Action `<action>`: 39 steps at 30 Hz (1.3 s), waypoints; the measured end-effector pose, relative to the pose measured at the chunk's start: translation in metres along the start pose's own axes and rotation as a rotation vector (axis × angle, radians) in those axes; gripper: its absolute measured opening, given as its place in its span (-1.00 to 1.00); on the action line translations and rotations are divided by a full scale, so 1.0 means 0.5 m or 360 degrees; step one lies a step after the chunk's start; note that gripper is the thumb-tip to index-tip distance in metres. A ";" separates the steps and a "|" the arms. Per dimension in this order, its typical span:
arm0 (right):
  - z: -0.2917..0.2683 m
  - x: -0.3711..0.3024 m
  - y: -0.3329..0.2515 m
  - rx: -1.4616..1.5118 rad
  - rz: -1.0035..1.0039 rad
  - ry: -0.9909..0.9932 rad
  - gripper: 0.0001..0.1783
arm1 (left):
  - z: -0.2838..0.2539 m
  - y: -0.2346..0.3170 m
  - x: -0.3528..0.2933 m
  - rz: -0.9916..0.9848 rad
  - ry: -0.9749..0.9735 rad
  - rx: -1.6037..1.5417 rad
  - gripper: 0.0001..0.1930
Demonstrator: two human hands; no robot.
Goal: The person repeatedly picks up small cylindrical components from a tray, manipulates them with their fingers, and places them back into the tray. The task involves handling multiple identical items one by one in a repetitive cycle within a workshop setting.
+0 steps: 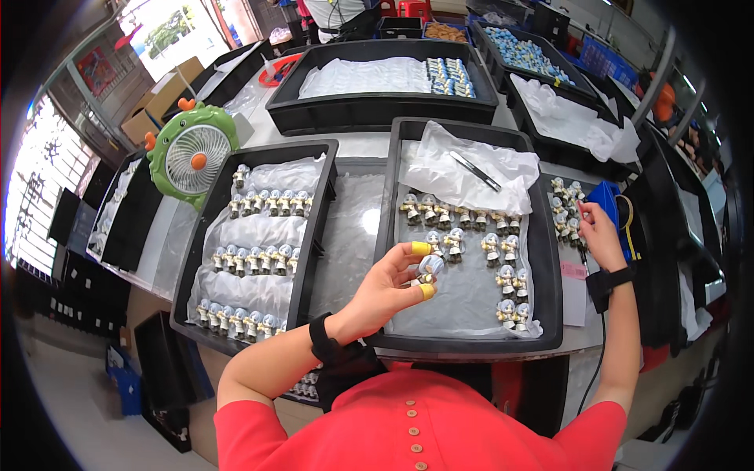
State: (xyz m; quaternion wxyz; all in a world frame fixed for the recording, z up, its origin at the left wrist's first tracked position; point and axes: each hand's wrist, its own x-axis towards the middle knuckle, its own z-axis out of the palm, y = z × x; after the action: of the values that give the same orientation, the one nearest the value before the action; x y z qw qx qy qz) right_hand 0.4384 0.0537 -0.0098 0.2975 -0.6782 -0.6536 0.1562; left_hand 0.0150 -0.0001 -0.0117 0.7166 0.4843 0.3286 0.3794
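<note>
I see my left hand (393, 282) pinching a small figurine (429, 268) over the right tray (550, 330) while my right hand (598, 235) reaches, fingers loosely curled, into the side figurines (564, 208), so I judge either could topple

A green fan (192, 153) stands beside tweezers (475, 171) on plastic.

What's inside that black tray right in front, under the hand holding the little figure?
The black tray holds small figurines on a clear plastic sheet, plus crumpled white plastic with tweezers. Whatever lies beneath the plastic is hidden.
</note>
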 end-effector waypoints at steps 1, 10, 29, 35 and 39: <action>-0.006 0.002 -0.038 0.0069 -0.0114 0.0057 -0.74 | -0.005 -0.007 0.002 -0.0012 0.0016 -0.0043 -0.50; 0.139 -0.049 -0.377 0.0940 -0.0595 -0.0769 -0.70 | -0.025 -0.004 0.012 -0.0097 0.0065 -0.0290 -0.52; 0.230 -0.044 -0.372 0.0828 -0.0826 -0.0875 -0.84 | -0.027 -0.009 0.017 -0.0132 -0.0026 -0.0319 -0.51; 0.236 -0.049 -0.375 0.0792 -0.0854 -0.0857 -0.89 | -0.030 -0.011 0.017 -0.0135 -0.0060 -0.0306 -0.51; 0.243 -0.056 -0.378 0.0768 -0.0907 -0.0740 -0.93 | -0.029 -0.014 0.018 -0.0151 -0.0066 -0.0294 -0.51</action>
State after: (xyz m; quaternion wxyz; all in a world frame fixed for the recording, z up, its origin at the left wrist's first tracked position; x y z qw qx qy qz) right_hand 0.2126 0.0447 0.0059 0.3235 -0.3288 -0.8089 0.3646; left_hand 0.0088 0.0124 -0.0236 0.7820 0.4077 0.2998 0.3637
